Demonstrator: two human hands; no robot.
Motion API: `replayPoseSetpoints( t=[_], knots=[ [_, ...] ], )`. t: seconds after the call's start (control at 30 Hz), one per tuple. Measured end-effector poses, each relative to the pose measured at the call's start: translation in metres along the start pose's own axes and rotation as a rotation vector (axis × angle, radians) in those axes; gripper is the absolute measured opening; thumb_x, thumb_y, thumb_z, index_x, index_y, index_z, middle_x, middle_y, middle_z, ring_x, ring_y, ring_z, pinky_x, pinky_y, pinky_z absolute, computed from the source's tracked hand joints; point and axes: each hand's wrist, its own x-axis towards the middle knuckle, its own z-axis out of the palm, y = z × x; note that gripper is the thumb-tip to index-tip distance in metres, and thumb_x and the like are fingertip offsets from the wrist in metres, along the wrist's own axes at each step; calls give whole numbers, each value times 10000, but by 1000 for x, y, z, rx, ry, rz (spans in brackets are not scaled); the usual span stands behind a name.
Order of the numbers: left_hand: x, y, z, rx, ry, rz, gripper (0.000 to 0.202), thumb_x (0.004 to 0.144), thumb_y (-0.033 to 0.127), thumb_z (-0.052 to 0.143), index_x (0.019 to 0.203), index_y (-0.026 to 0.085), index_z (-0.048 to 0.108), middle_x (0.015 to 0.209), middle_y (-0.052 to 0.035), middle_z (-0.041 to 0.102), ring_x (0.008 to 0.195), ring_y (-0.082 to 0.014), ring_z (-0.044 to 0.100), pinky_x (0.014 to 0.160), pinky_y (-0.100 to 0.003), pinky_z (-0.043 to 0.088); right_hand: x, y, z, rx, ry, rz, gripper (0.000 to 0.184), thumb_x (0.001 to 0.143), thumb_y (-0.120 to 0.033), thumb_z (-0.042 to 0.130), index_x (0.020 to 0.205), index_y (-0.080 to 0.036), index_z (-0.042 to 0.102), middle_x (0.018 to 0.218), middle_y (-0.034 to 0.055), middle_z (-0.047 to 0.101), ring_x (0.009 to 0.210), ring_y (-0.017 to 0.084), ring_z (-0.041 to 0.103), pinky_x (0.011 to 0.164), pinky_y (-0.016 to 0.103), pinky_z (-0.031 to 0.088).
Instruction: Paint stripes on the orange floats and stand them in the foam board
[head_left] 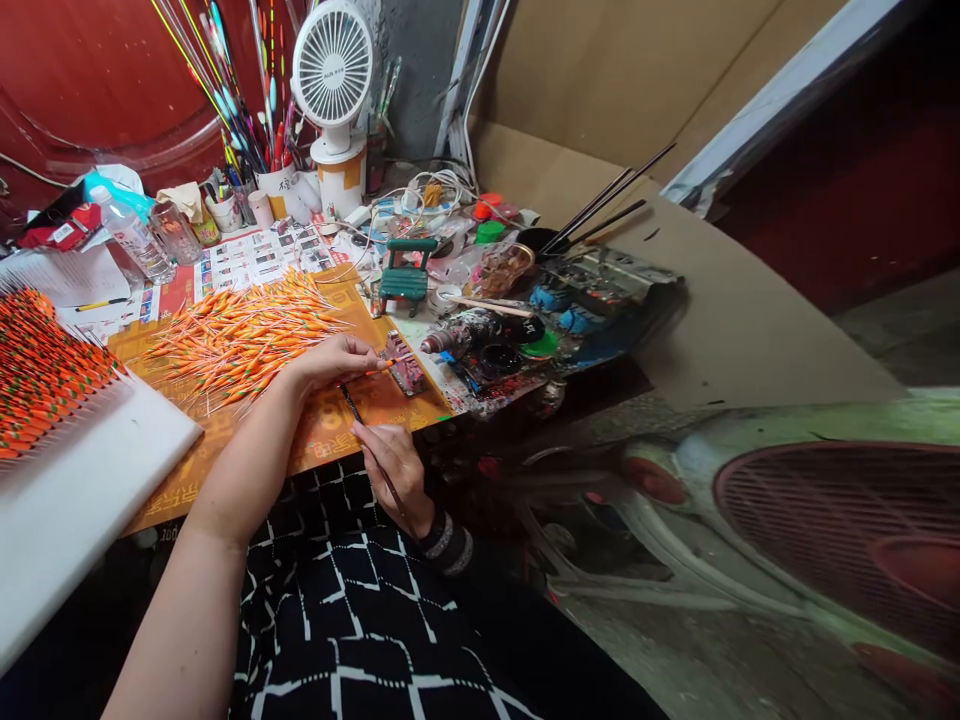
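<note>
My left hand (339, 360) is closed, pinching one slim orange fishing float (381, 369) by its body. The float's thin end reaches over a small paint-stained block (406, 364) at the board's right edge. Closed around a dark, thin paintbrush (388, 487), my right hand (397, 465) is lower, at the board's near edge. The brush tip points up toward the float, just under my left fingers; whether it touches is hard to tell. Behind my left hand lies a heap of orange floats (244, 330) on the yellow-brown board (330, 440).
Finished-looking floats (49, 370) stand in a white foam slab (82, 510) at left. A white fan (334, 75), a plastic bottle (133, 235) and a tiny green chair (406, 272) stand behind. Paint pots (501, 360) and a paint-crusted bottle (472, 330) crowd the right side.
</note>
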Motion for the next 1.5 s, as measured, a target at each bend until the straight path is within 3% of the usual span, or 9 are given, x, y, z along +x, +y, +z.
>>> replayPoseSetpoints(
  t=[0.33, 0.73, 1.0, 1.17, 1.3, 1.5],
  knots=[
    [1, -2, 0, -30, -7, -7, 455, 664, 528, 835, 634, 128, 621, 499, 68, 408, 441, -34, 276, 475, -251, 126, -2, 1, 0, -6, -31, -5, 553, 982, -99, 506, 1511, -258, 491, 1188, 88, 718, 1067, 233, 663, 947, 428, 550],
    [0, -1, 0, 20, 8, -12, 451, 685, 542, 810, 656, 123, 645, 497, 56, 424, 446, -44, 293, 477, -253, 139, -2, 0, -1, -5, 74, 55, 490, 1002, -115, 482, 1479, -223, 520, 1176, 129, 726, 1041, 246, 685, 913, 447, 581],
    [3, -1, -1, -42, -4, 9, 440, 721, 513, 797, 610, 137, 596, 504, 57, 411, 452, -38, 296, 476, -242, 155, 4, 2, -16, 11, 133, 22, 519, 980, -55, 493, 1469, -228, 513, 1067, 108, 733, 962, 233, 678, 846, 443, 588],
    [0, 1, -6, -72, -29, -26, 395, 706, 486, 813, 650, 125, 662, 486, 46, 439, 427, -42, 313, 443, -229, 162, 26, 23, -38, -181, 180, -77, 527, 974, -62, 516, 1466, -249, 530, 1093, 109, 718, 982, 244, 650, 876, 448, 568],
    [-10, 8, -9, -67, -66, -63, 362, 674, 440, 826, 629, 118, 669, 466, 43, 441, 402, -37, 319, 414, -216, 163, 55, 40, -57, -400, 165, -75, 431, 992, -133, 545, 1403, -247, 604, 1155, 121, 690, 1052, 261, 625, 934, 440, 541],
    [-28, 28, -9, -57, -128, -67, 359, 632, 441, 856, 660, 120, 697, 495, 14, 538, 411, -41, 364, 392, -201, 207, 76, 41, -71, -558, 117, -110, 278, 982, -203, 616, 1239, -256, 707, 1091, 102, 693, 988, 233, 601, 898, 394, 502]
  ],
)
